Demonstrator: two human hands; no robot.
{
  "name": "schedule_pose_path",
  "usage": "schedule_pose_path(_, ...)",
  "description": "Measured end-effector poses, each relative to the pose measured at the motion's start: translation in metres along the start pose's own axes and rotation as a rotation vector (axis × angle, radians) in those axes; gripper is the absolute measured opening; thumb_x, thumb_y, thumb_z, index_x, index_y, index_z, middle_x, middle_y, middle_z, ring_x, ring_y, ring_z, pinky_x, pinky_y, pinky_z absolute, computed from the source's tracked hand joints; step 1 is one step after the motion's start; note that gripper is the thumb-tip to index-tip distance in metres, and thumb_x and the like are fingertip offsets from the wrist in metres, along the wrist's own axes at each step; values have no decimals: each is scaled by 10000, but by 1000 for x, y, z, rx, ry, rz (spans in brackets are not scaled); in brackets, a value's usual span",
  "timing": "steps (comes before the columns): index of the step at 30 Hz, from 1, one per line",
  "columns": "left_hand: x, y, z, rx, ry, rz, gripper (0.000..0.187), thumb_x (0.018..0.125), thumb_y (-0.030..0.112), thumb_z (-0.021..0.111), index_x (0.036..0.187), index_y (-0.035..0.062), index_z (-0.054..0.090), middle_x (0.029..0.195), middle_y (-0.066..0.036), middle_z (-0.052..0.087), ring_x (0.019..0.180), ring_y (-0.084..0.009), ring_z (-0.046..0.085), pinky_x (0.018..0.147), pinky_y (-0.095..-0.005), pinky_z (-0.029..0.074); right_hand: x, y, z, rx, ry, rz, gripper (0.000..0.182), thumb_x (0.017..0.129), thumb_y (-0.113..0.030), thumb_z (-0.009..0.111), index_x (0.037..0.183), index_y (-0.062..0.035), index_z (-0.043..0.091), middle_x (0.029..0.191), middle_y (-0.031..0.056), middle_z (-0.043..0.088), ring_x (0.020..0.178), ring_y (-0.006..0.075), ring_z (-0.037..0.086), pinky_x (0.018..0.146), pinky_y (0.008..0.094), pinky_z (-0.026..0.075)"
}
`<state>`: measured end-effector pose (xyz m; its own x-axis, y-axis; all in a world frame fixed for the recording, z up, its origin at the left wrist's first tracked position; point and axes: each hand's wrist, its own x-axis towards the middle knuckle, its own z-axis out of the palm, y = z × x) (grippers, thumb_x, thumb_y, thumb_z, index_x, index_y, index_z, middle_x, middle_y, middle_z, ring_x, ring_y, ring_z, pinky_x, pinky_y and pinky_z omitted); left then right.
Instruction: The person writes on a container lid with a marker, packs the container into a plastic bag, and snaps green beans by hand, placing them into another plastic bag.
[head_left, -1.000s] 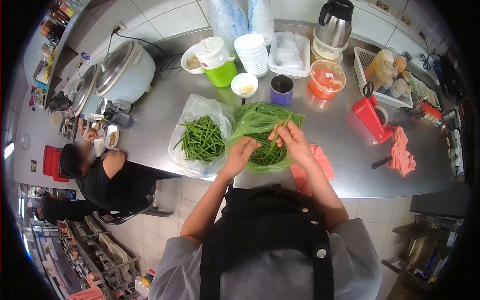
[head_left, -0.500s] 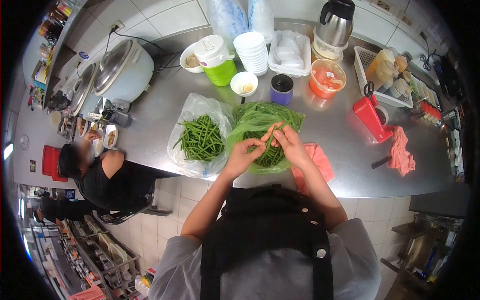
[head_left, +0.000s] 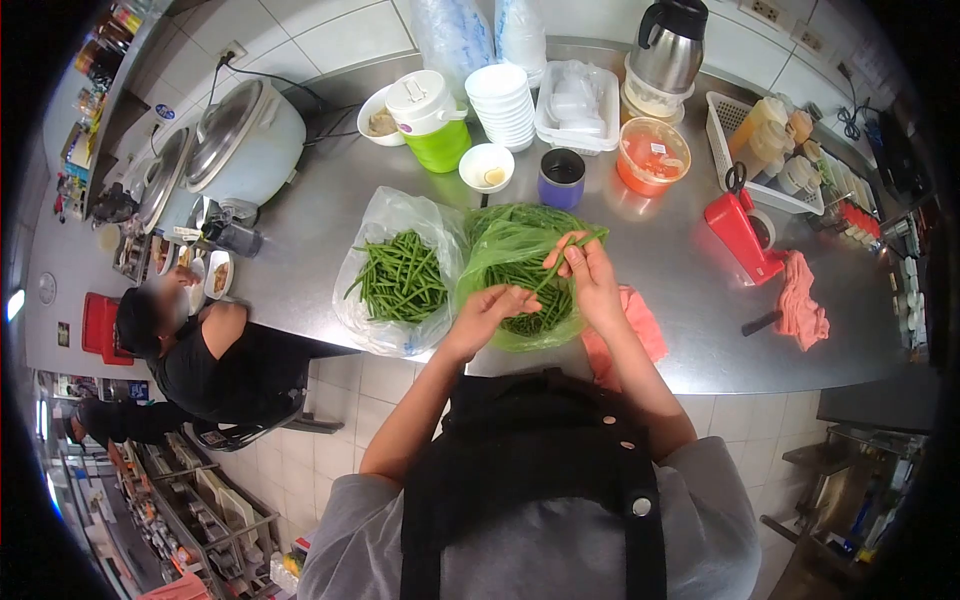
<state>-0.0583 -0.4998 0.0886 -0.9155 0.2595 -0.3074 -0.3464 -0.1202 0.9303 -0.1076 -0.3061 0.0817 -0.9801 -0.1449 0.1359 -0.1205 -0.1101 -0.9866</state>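
Over a green plastic bag (head_left: 487,250) filled with green beans (head_left: 535,318), my two hands are held a little apart. My right hand (head_left: 590,278) pinches a long green bean (head_left: 555,268) between thumb and fingers. On the bag's near left side, my left hand (head_left: 494,312) has its thumb and fingertips pressed together; whatever lies between them is too small to make out. Beside it, a clear plastic bag (head_left: 357,325) stands open with a heap of short green bean pieces (head_left: 400,280) inside.
Along the back stand a green-and-white jug (head_left: 437,140), stacked white bowls (head_left: 500,105), a small bowl (head_left: 487,168), a purple cup (head_left: 562,178) and an orange tub (head_left: 652,160). Pink cloths (head_left: 800,305) and a red box (head_left: 738,238) lie right. A co-worker (head_left: 205,355) sits left.
My right hand has moved up and right, away from my left hand, with the green bean in its fingers. My left hand stays almost in place.
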Motion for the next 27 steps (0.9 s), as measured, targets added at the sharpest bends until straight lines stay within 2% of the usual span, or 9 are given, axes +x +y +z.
schedule_pose_path(10, 5, -21, 1, 362, 70, 217, 98, 897, 97, 632, 936, 8, 643, 885, -50, 672, 890, -135, 633, 841, -277, 477, -14, -19, 18, -199, 10, -137, 101, 1007, -58, 460, 1026, 1, 539, 861, 77, 646, 708, 134, 566, 669, 276, 480)
schedule_pose_path(12, 5, -23, 6, 31, 59, 142, 72, 877, 73, 616, 902, 5, 621, 868, -56, 671, 844, -126, 630, 787, -272, 487, -20, -24, 30, -219, 28, -322, 75, 990, -21, 475, 1008, 18, 536, 901, 93, 646, 726, 153, 603, 660, 285, 496)
schedule_pose_path(14, 4, -21, 9, -24, 99, 126, 72, 881, 83, 613, 900, 14, 619, 866, -56, 667, 837, -125, 627, 788, -275, 485, -22, -35, 37, -276, 0, -347, 78, 982, -1, 467, 1017, 18, 534, 949, 98, 650, 752, 161, 619, 669, 288, 508)
schedule_pose_path(19, 4, -47, 5, -81, 154, 65, 129, 887, 121, 600, 939, 5, 625, 873, -87, 671, 868, -177, 638, 820, -307, 484, -17, -92, 72, 117, 56, -535, 169, 989, 6, 423, 1112, 16, 537, 1010, 114, 650, 900, 172, 652, 760, 286, 530)
schedule_pose_path(21, 14, -78, 0, 93, 148, 245, 192, 881, 138, 604, 996, -15, 624, 901, -132, 676, 924, -222, 645, 856, -353, 476, -11, -99, 98, 235, 9, -536, 202, 994, -6, 431, 1166, 22, 533, 1015, 122, 651, 952, 184, 658, 786, 289, 533)
schedule_pose_path(22, 13, -77, 3, 151, 148, 305, 215, 879, 144, 605, 1015, -22, 623, 911, -147, 677, 942, -237, 648, 867, -368, 474, -4, -94, 112, 289, -134, -412, 235, 986, -31, 467, 1204, 29, 532, 1042, 144, 656, 987, 207, 657, 807, 303, 533)
schedule_pose_path(24, 11, -69, 12, 489, 408, 464, 253, 856, 156, 628, 1026, -32, 636, 985, -201, 673, 998, -327, 643, 885, -441, 466, 15, -70, 116, 335, -274, -296, 280, 979, -55, 503, 1241, 36, 532, 1068, 165, 660, 1021, 230, 657, 828, 316, 532)
schedule_pose_path(26, 4, -56, 11, 721, 342, 445, 220, 848, 167, 640, 982, -7, 656, 976, -182, 670, 975, -336, 642, 870, -453, 474, 34, -34, 107, -384, -499, -56, 333, 940, -98, 576, 1238, 48, 553, 1091, 181, 672, 967, 272, 667, 843, 332, 527)
schedule_pose_path(27, -2, -49, 4, 949, 279, 410, 188, 840, 177, 651, 938, 19, 677, 966, -164, 667, 951, -344, 640, 855, -464, 482, 36, -30, 95, -351, -472, -150, 332, 906, -124, 612, 1190, 45, 590, 1055, 190, 688, 887, 311, 681, 853, 363, 525)
